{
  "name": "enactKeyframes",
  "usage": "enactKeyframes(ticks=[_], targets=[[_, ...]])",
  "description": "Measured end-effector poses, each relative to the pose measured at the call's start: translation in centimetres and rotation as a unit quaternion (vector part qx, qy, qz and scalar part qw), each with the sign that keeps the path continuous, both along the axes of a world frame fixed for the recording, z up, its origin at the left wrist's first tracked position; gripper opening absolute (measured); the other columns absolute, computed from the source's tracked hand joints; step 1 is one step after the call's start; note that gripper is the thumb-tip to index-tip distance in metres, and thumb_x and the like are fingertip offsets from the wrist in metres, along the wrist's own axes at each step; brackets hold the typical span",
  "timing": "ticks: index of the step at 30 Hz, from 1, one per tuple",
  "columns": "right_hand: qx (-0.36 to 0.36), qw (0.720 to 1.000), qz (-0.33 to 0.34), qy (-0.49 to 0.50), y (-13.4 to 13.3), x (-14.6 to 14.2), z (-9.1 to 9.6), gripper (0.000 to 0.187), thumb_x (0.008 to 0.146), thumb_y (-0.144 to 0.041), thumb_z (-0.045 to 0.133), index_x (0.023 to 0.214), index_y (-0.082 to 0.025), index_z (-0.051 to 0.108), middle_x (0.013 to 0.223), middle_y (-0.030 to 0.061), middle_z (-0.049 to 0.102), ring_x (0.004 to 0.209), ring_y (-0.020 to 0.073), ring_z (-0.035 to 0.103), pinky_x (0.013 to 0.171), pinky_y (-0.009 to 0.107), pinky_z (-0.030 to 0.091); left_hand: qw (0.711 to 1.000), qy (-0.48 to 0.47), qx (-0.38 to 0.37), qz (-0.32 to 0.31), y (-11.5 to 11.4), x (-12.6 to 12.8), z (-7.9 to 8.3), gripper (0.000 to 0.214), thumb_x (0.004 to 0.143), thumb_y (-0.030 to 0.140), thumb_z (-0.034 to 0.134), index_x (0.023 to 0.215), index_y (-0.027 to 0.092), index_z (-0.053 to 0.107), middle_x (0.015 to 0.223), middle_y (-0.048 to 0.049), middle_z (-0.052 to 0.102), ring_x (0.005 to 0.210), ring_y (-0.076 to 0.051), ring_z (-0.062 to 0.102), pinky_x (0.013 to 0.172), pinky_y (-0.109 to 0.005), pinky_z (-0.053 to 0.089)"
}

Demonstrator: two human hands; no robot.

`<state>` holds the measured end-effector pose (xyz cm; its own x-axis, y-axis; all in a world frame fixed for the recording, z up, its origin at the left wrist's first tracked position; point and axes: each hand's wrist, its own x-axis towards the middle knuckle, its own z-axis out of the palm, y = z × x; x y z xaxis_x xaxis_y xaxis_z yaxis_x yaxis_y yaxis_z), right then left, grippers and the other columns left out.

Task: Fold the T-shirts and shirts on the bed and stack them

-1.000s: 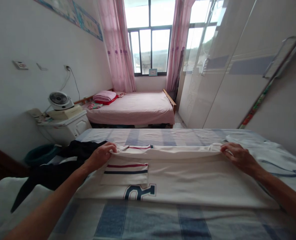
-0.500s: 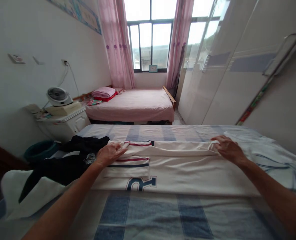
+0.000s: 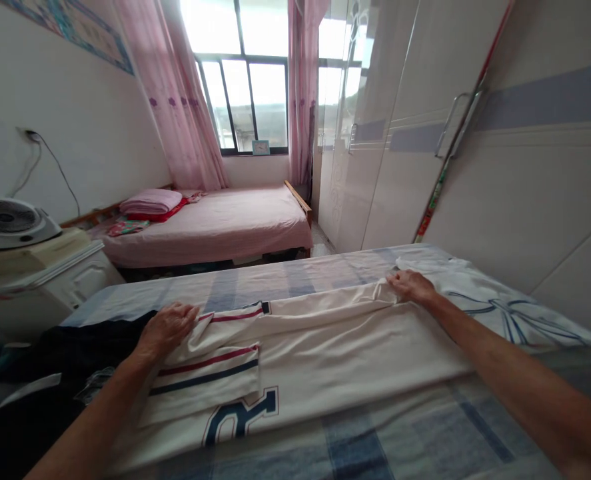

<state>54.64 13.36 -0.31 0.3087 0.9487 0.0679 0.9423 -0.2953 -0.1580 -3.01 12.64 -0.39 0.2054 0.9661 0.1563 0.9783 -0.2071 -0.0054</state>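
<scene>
A cream T-shirt [image 3: 320, 347] lies across the bed in front of me, its far side folded over in a long strip. It bears a dark outlined letter, and its folded sleeve [image 3: 210, 373] has red and navy stripes. At the left end, my left hand [image 3: 172, 327] has its bent fingers closed on the shirt's far edge; the fingertips are partly hidden. My right hand [image 3: 411, 285] pinches the far corner at the right end, where the cloth is bunched and slightly lifted.
Black clothing [image 3: 40, 373] lies left, and a white garment with dark lines [image 3: 505, 307] lies right. The checked sheet [image 3: 355, 440] covers this bed. Beyond are a pink bed [image 3: 235, 227], a wardrobe [image 3: 415, 173] and a fan [image 3: 12, 223] on a cabinet.
My view has swung to the right and tilted, so the room sits further left. Both hands still grip the T-shirt's far edge, and the right end looks pulled up a little.
</scene>
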Motion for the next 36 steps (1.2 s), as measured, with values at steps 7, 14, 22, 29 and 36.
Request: enactKeyframes(ticks=[7,14,22,29,36], targets=[[0.09,0.993,-0.066,0.026,-1.8,1.3,-1.8,0.031,0.086,-0.032,0.039,0.091,-0.018,0.066,0.094,0.0101,0.07,0.083,0.0204,0.064,0.066,0.026,0.042,0.997,-0.054,0.022,0.041,-0.6,-1.0,-1.8,0.038,0.088,0.045,0.036,0.077,0.02,0.063,0.082,-0.006,0.067,0.084,-0.022,0.062,0.07,-0.028,0.042],[0.246,0.964,0.081,0.06,-2.5,2.9,-3.8,0.051,0.07,-0.008,0.042,0.115,-0.02,0.061,0.122,0.0093,0.061,0.108,0.0205,0.058,0.091,0.033,0.045,0.991,-0.084,0.015,0.102,-0.5,-1.3,-2.5,0.037,0.087,0.046,0.037,0.082,0.02,0.062,0.084,-0.0059,0.066,0.082,-0.022,0.062,0.068,-0.029,0.04],[0.166,0.97,0.174,-0.041,-1.8,1.1,-3.8,0.03,0.073,-0.013,0.048,0.091,-0.022,0.07,0.128,0.009,0.058,0.124,0.029,0.046,0.094,0.046,0.041,0.989,-0.097,0.019,0.107,0.0,-2.1,-3.3,0.036,0.084,0.048,0.041,0.086,0.021,0.063,0.087,-0.0062,0.067,0.081,-0.022,0.062,0.068,-0.028,0.041],[0.271,0.945,0.158,-0.089,-3.3,1.3,-2.1,0.016,0.076,-0.014,0.05,0.082,-0.02,0.064,0.107,0.0088,0.064,0.099,0.0225,0.059,0.085,0.033,0.046,0.989,-0.101,0.019,0.103,0.2,-2.4,-3.5,0.037,0.083,0.05,0.04,0.086,0.022,0.064,0.088,-0.0055,0.067,0.082,-0.022,0.063,0.068,-0.028,0.042],[0.268,0.94,0.004,0.212,-2.4,-1.5,0.0,0.011,0.072,-0.018,0.054,0.082,-0.02,0.06,0.078,0.0021,0.067,0.064,0.0152,0.062,0.064,0.028,0.049,0.99,-0.091,0.022,0.102,0.1,-2.3,-3.5,0.037,0.084,0.049,0.039,0.084,0.021,0.063,0.087,-0.0062,0.067,0.082,-0.022,0.062,0.069,-0.029,0.041]])
